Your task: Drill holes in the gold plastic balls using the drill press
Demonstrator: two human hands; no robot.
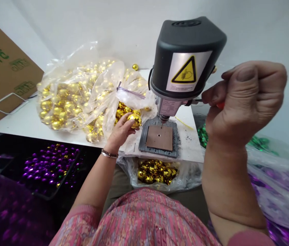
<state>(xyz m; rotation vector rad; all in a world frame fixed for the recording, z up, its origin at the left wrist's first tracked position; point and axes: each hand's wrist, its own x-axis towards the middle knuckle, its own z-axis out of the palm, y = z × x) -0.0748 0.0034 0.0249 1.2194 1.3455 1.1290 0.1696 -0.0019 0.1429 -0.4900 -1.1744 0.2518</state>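
Note:
My left hand [121,131] pinches a gold faceted ball [135,120] just left of the drill press base plate [160,137]. The ball hovers beside the open mouth of a big clear bag of gold balls [70,99]. My right hand [244,102] is closed in a fist round the press's feed handle [220,105], whose red grip peeks out between the fingers. The grey drill press head [187,56] with a yellow warning sticker stands over the plate, its bit just above a brown pad.
A second clear bag of gold balls [157,172] hangs below the white table's front edge [57,138]. A black crate of purple balls [47,167] sits low left. A cardboard box [3,71] stands far left. Green balls [259,141] lie at the right.

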